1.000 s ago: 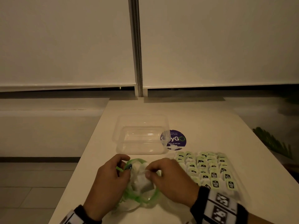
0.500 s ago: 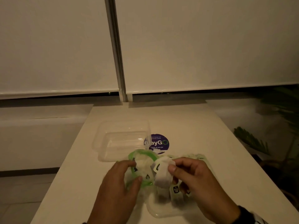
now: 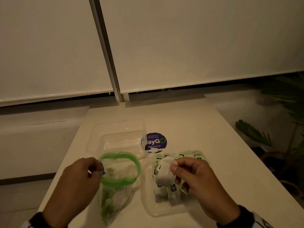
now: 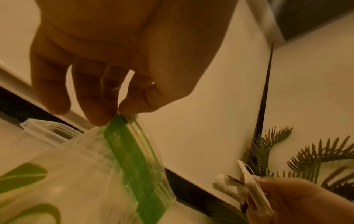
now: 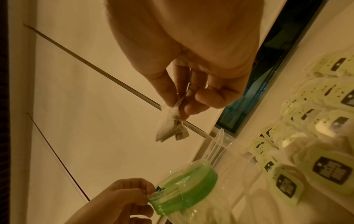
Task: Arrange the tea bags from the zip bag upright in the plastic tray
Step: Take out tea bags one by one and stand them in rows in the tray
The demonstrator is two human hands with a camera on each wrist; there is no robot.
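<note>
My left hand (image 3: 77, 183) pinched the zip bag (image 3: 118, 170) open by its green rim; my right hand (image 3: 197, 181) pinched a tea bag (image 3: 164, 172) above the plastic tray (image 3: 148, 201), seemingly half filled.

An office pantry: the table sticker (image 3: 154, 143) urges keeping pantries clean, beside roller blinds (image 3: 197, 38).
</note>
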